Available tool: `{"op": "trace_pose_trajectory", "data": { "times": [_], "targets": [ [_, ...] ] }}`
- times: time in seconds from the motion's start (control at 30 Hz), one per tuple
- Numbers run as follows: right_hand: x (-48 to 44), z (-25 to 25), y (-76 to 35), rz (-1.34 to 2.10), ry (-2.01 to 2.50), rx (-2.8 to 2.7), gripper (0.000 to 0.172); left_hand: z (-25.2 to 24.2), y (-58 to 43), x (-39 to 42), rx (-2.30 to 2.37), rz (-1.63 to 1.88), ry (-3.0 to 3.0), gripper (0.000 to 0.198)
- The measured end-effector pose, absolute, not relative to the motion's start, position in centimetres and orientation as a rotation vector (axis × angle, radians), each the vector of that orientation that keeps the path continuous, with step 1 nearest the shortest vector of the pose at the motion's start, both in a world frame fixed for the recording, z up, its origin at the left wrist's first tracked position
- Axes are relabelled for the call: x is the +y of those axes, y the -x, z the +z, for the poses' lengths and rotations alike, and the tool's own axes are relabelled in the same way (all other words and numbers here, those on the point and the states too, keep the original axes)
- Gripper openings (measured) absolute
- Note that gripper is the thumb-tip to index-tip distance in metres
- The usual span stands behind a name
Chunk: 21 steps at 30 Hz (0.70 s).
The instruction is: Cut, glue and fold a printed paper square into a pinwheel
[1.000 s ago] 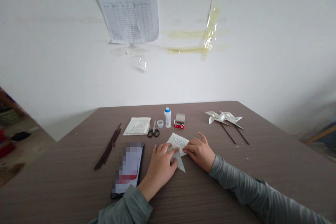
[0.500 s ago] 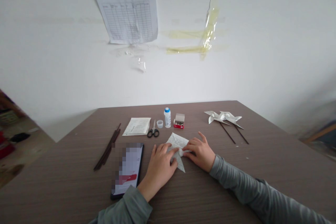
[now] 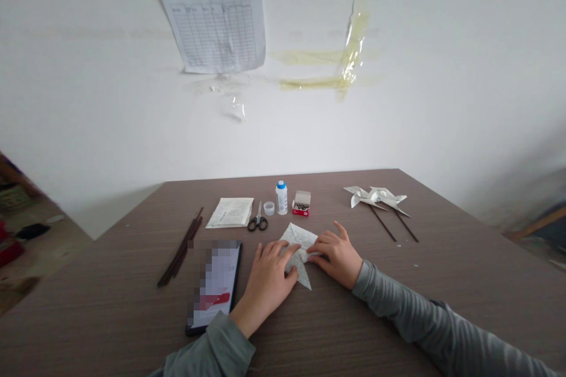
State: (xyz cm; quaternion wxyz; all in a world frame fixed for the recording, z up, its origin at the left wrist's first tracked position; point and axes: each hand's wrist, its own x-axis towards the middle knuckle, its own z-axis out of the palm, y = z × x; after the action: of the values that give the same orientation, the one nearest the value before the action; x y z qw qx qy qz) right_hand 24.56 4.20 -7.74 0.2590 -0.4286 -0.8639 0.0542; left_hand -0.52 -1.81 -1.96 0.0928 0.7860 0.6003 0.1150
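Observation:
A printed paper pinwheel piece (image 3: 303,275), cut and partly folded, lies on the table between my hands. My left hand (image 3: 273,268) rests over its left side, fingers spread and pressing it down. From the right, my right hand (image 3: 336,254) pinches a flap of the paper between thumb and fingers near the middle. Those fingers hide part of the flap. Beyond the paper stand a white glue bottle (image 3: 282,199) with a blue cap and a small red box (image 3: 301,205) holding tiny metal pieces.
Scissors (image 3: 257,221), a clear cup (image 3: 269,208) and a stack of printed paper (image 3: 230,213) lie at the back. Dark sticks (image 3: 180,250) and a phone (image 3: 216,288) are on the left. Finished paper pinwheels (image 3: 375,197) on sticks lie at the right, before the wall.
My left index finger has shifted slightly off the centre of the paper. The flap bunched there sits flatter, nearer my right fingers. The other things have stayed put.

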Motion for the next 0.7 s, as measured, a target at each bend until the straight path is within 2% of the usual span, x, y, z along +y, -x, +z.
{"op": "trace_pose_trajectory", "data": {
  "times": [0.33, 0.7],
  "targets": [
    [4.26, -7.78, -24.76, 0.098, 1.135, -2.351, 0.015, -1.71, 0.42, -1.85, 1.785, 0.338, -2.316, 0.056],
    [4.0, -7.15, -24.54, 0.176, 1.193, -2.357, 0.016, -1.78, 0.56, -1.65, 1.761, 0.337, -2.333, 0.055]
  ]
}}
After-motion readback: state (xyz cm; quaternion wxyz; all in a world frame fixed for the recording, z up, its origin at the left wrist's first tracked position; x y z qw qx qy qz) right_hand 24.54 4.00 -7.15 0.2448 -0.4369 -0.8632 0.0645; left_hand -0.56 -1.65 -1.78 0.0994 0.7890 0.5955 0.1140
